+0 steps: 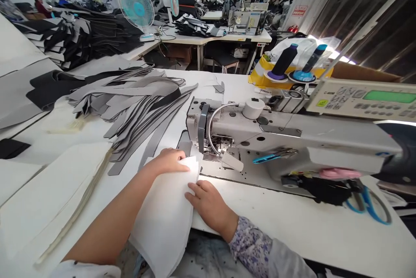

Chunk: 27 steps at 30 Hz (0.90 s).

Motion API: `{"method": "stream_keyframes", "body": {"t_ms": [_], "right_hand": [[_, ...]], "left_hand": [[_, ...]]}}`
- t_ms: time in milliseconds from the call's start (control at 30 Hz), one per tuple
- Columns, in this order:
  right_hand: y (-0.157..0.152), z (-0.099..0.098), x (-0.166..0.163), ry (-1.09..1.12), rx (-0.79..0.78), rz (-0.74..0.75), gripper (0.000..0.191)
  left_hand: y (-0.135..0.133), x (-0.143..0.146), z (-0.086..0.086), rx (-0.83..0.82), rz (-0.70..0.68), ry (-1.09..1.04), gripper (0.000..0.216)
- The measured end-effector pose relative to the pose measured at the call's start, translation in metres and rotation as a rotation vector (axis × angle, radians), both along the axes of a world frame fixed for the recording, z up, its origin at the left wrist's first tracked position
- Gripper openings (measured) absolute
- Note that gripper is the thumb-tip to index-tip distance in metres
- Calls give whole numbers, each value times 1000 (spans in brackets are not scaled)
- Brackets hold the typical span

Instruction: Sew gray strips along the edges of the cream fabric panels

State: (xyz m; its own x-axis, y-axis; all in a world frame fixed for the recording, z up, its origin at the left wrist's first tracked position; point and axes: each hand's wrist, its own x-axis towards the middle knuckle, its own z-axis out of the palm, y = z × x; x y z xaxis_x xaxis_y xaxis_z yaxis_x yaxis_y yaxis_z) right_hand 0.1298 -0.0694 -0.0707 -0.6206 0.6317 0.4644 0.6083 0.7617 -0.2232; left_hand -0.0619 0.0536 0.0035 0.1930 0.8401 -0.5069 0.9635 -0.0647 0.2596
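Note:
A white fabric panel hangs from the table's front edge toward my lap, its upper end lying close to the needle area of a sewing machine. My left hand grips the upper end, thumb on top and the other fingers curled over the far side. Along the right edge, my right hand pinches the same panel, with two fingers over its face and the thumb hidden. A dark grey strip lies just beyond my left hand, by the presser foot, which is partly covered by the machine head.
Grey fabric strips are heaped at left, beside a stack of white panels. Blue-handled scissors and a blue thread snipper lie right. Thread cones stand behind the machine; a fan stands farther back.

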Motion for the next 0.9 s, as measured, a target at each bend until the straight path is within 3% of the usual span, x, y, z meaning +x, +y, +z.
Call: {"method": "stream_keyframes", "body": {"t_ms": [200, 400, 600, 900], "right_hand": [[6, 2, -2, 46, -87, -59, 26], [7, 5, -3, 56, -135, -111, 31], [8, 5, -4, 47, -148, -98, 32], [9, 6, -5, 38, -167, -101, 28]], "left_hand": [[3, -1, 7, -30, -11, -136, 31], [3, 3, 9, -1, 80, -58, 35], [9, 10, 9, 34, 96, -29, 44], [13, 21, 17, 19, 86, 28, 42]]}}
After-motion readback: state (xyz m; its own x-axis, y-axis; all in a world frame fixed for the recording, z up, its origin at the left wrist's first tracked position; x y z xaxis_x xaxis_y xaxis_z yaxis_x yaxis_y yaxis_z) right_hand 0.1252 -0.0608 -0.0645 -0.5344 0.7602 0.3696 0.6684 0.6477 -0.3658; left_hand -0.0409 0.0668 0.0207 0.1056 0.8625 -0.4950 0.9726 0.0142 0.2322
